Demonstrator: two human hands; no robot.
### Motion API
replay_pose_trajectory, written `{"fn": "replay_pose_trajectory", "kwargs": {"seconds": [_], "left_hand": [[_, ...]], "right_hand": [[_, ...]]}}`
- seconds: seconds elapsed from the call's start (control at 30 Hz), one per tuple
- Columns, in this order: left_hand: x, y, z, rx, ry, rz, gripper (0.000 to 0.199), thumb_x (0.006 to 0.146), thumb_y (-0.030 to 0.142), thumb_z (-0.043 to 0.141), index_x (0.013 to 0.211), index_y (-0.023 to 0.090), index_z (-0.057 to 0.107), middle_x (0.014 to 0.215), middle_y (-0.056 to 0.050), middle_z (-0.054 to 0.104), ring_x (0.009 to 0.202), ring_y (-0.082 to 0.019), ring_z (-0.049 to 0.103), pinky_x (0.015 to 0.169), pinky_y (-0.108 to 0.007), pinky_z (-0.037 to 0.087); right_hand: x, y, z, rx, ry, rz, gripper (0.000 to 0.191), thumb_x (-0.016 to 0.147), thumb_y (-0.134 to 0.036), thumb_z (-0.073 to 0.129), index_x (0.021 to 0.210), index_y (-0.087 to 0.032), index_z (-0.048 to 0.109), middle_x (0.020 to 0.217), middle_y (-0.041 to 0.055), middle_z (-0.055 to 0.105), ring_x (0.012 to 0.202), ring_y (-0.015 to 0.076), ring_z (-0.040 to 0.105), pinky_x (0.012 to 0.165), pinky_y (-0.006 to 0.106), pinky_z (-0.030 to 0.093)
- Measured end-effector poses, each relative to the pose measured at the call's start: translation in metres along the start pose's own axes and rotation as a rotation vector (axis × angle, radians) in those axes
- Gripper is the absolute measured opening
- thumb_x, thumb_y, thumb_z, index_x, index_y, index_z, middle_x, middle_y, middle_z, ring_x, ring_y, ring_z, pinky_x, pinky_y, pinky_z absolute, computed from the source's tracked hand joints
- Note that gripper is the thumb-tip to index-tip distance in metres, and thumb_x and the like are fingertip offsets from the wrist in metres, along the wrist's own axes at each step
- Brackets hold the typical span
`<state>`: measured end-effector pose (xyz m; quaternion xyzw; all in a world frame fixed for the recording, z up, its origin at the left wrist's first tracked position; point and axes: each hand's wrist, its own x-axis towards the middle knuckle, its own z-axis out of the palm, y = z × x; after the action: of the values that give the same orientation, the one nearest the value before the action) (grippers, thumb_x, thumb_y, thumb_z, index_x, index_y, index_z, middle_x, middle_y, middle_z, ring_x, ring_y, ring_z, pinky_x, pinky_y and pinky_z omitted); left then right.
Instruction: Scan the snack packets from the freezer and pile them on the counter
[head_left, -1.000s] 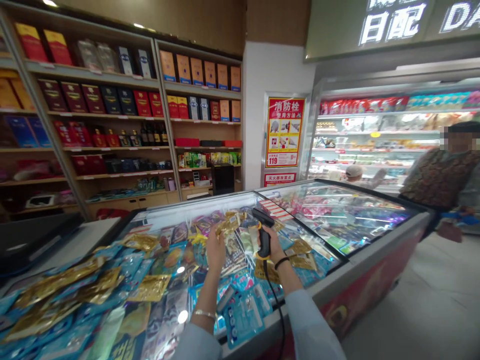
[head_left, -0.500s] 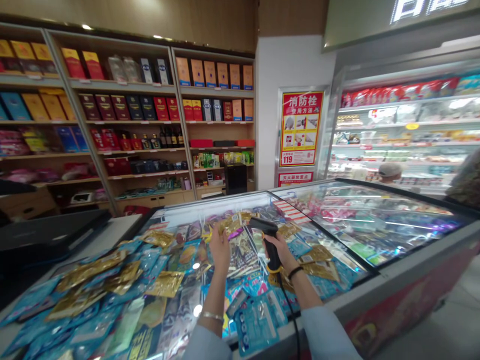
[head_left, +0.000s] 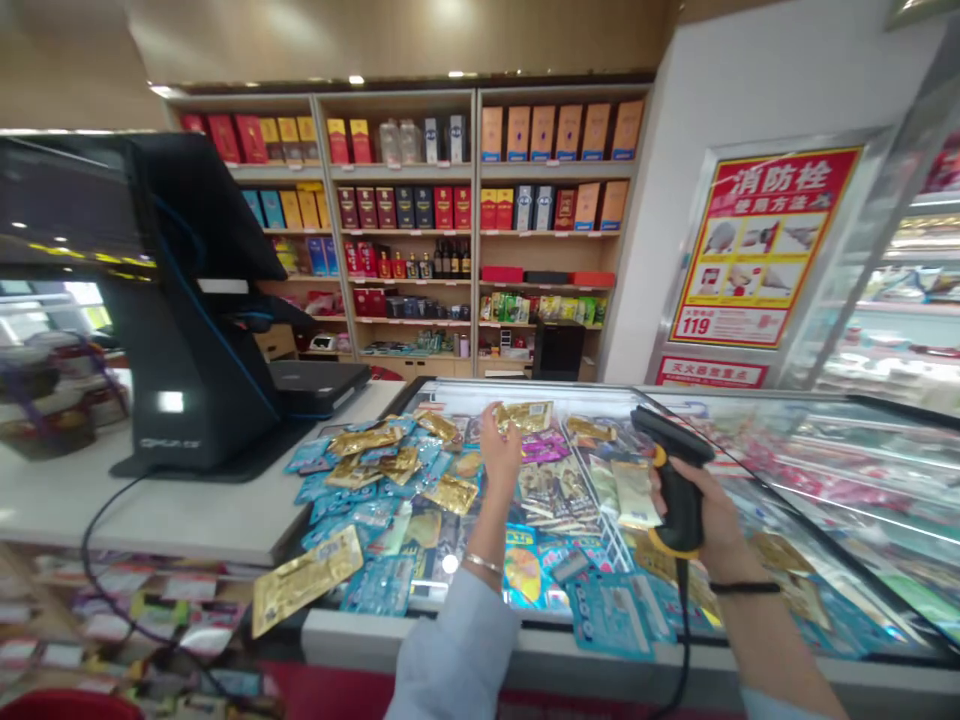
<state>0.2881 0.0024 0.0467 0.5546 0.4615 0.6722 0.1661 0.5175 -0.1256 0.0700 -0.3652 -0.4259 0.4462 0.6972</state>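
Note:
My right hand (head_left: 709, 510) is wrapped round the grip of a black and yellow barcode scanner (head_left: 679, 500), with its head pointing left over the freezer. A cord hangs from its base. My left hand (head_left: 501, 450) pinches a shiny gold packet (head_left: 534, 416) by its left end, above the freezer's glass top. Below it is a purple packet (head_left: 546, 447). A pile of gold and blue packets (head_left: 367, 465) lies to the left of my left hand. Several blue packets (head_left: 611, 612) lie on the near edge, between my two arms.
On the left a black checkout terminal (head_left: 202, 330) stands on a white counter (head_left: 225, 520). One gold packet (head_left: 307, 580) overhangs the freezer's near left corner. Shelves of boxes (head_left: 472, 210) line the back wall, beside a red fire-hydrant poster (head_left: 765, 250).
My view has swung left, bringing the checkout terminal into sight. The scanner appears farther right and nearer to me, away from the left hand, which still holds a gold packet.

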Motion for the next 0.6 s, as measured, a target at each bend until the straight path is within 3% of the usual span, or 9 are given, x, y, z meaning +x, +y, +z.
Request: {"fn": "replay_pose_trajectory", "kwargs": {"seconds": [0.13,0.27,0.33,0.47,0.6], "left_hand": [[0.046,-0.007,-0.077,0.072,0.11,0.016,0.057,0.082,0.018,0.05,0.138,0.021,0.038,0.108,-0.008,0.067,0.093,-0.02,0.066,0.086,-0.032,0.05],[0.086,-0.038,-0.153,0.283,0.261,0.001,0.059,0.083,0.016,0.048,0.141,0.02,0.036,0.117,-0.011,0.065,0.101,-0.023,0.064,0.092,-0.035,0.048],[0.097,-0.057,-0.182,0.406,0.308,-0.022,0.053,0.083,0.013,0.045,0.135,0.018,0.044,0.117,-0.013,0.064,0.104,-0.024,0.062,0.094,-0.037,0.046],[0.102,-0.092,-0.212,0.649,0.306,-0.105,0.033,0.084,0.011,0.04,0.109,0.012,0.062,0.103,-0.015,0.063,0.101,-0.026,0.06,0.092,-0.039,0.046],[0.092,-0.112,-0.211,0.865,0.288,-0.127,0.03,0.086,0.021,0.047,0.11,0.014,0.064,0.105,-0.015,0.061,0.102,-0.029,0.057,0.091,-0.044,0.043]], "right_hand": [[0.009,0.015,0.072,0.168,-0.119,0.077,0.028,0.07,-0.04,0.069,0.086,-0.018,0.066,0.059,-0.001,0.059,0.037,0.0101,0.05,0.032,0.02,0.039],[0.022,0.06,0.153,0.306,-0.178,0.163,0.024,0.071,-0.04,0.067,0.08,-0.017,0.063,0.057,-0.002,0.058,0.036,0.0099,0.048,0.032,0.021,0.04],[0.027,0.088,0.188,0.365,-0.207,0.226,0.025,0.069,-0.041,0.068,0.077,-0.017,0.062,0.056,-0.002,0.059,0.035,0.0096,0.047,0.031,0.022,0.04],[0.031,0.144,0.235,0.432,-0.209,0.256,0.027,0.068,-0.042,0.07,0.075,-0.017,0.061,0.054,-0.0019,0.058,0.036,0.0094,0.048,0.031,0.02,0.038],[0.03,0.188,0.25,0.444,-0.195,0.338,0.029,0.069,-0.044,0.069,0.081,-0.018,0.062,0.053,-0.0031,0.058,0.034,0.0093,0.047,0.031,0.02,0.037]]}}
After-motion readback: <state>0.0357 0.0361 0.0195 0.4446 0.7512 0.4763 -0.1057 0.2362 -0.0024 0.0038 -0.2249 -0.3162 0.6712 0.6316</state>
